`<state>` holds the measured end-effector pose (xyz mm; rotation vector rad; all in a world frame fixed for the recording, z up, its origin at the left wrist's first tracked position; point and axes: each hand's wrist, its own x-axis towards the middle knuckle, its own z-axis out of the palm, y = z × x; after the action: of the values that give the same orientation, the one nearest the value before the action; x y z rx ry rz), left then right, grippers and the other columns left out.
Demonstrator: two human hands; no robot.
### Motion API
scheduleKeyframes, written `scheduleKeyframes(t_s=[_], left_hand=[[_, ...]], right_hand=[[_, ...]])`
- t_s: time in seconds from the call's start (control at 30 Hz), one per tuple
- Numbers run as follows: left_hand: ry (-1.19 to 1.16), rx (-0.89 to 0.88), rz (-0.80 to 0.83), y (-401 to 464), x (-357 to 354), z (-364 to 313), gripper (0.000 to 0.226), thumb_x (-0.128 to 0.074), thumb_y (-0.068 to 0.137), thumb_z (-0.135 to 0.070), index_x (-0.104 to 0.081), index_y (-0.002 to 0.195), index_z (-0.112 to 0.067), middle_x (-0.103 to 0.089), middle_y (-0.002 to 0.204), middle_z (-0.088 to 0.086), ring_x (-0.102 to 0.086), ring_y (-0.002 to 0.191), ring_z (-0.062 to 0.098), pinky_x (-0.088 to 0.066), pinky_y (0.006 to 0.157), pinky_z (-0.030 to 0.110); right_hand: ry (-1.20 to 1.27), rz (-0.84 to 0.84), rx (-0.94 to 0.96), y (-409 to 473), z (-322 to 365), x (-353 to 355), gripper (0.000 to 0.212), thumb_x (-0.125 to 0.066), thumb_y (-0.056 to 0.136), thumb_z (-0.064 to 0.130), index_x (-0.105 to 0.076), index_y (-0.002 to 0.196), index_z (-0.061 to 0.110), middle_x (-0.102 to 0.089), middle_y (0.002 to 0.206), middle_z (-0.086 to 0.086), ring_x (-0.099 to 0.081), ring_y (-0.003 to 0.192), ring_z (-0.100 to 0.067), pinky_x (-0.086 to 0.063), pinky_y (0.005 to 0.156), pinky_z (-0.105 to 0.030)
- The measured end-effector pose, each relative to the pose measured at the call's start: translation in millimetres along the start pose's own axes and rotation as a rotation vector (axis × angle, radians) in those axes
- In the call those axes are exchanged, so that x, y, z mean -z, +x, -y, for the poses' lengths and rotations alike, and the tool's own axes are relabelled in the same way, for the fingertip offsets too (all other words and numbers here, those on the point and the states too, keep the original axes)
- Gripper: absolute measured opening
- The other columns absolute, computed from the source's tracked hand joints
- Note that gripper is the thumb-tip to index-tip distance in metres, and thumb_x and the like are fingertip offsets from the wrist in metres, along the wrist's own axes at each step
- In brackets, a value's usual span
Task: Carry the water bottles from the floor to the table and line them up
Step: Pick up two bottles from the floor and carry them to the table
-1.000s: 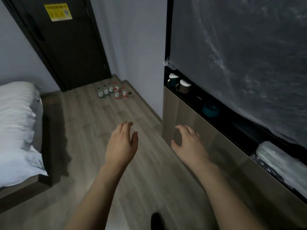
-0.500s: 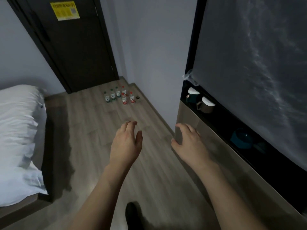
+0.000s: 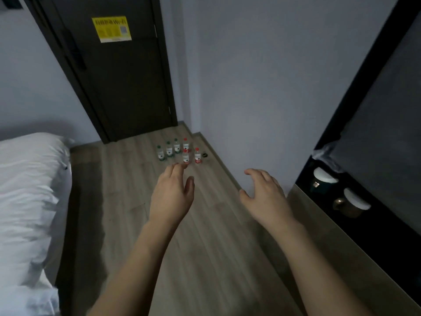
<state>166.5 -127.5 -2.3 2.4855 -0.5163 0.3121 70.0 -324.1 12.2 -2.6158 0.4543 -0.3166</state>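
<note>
Several small water bottles [image 3: 177,151] stand upright on the wood floor near the dark door, some with green caps and labels, some with red. A small dark cap-like object [image 3: 205,155] lies just right of them. My left hand [image 3: 172,193] is stretched forward at mid-height, fingers relaxed and empty, its fingertips overlapping the bottles in the picture but far short of them. My right hand [image 3: 265,193] hovers beside it, fingers spread and slightly curved, holding nothing. The table top [image 3: 319,215] runs along the right edge.
A bed with white bedding [image 3: 27,201] fills the left side. A dark door [image 3: 118,71] with a yellow notice closes the corridor end. On the right, a dark shelf holds two lidded mugs [image 3: 323,181] under a large dark screen [image 3: 382,124]. The wood floor [image 3: 127,201] stretches between.
The view has advanced and swung left toward the door; the bottles appear larger and nearer, and the shelf has slid to the right. Both hands stay raised and empty.
</note>
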Motion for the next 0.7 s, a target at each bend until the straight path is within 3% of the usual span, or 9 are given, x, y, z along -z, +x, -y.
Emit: scheduleKeyframes(t_s=[0.13, 0.43, 0.7], left_hand=[[-0.005, 0.035, 0.036, 45.7, -10.1, 31.1, 0.039, -0.053, 0.098, -0.030, -0.053, 0.134, -0.014, -0.056, 0.131, 0.002, -0.062, 0.100, 0.023, -0.045, 0.089, 0.032], [0.016, 0.070, 0.102, 169.3, -62.7, 79.4, 0.037, -0.053, 0.098, -0.032, -0.055, 0.131, -0.014, -0.056, 0.131, 0.000, -0.063, 0.097, 0.022, -0.047, 0.083, 0.031], [0.085, 0.039, 0.067, 327.1, -76.1, 104.6, 0.038, -0.052, 0.099, -0.034, -0.054, 0.132, -0.017, -0.057, 0.131, 0.001, -0.062, 0.100, 0.018, -0.049, 0.084, 0.030]], right_hand=[[-0.031, 0.059, 0.002, 45.7, 13.5, -22.2, 0.054, -0.058, 0.088, 0.028, -0.046, 0.139, 0.018, -0.049, 0.139, -0.002, -0.044, 0.127, -0.022, -0.030, 0.107, -0.030], [-0.009, 0.129, 0.002, 192.9, 15.5, -70.5, 0.055, -0.057, 0.090, 0.028, -0.043, 0.142, 0.017, -0.047, 0.141, -0.003, -0.044, 0.128, -0.022, -0.033, 0.108, -0.032], [0.060, 0.060, 0.034, 351.8, 23.0, -86.0, 0.050, -0.060, 0.086, 0.026, -0.050, 0.135, 0.017, -0.053, 0.133, -0.005, -0.051, 0.121, -0.024, -0.036, 0.102, -0.032]])
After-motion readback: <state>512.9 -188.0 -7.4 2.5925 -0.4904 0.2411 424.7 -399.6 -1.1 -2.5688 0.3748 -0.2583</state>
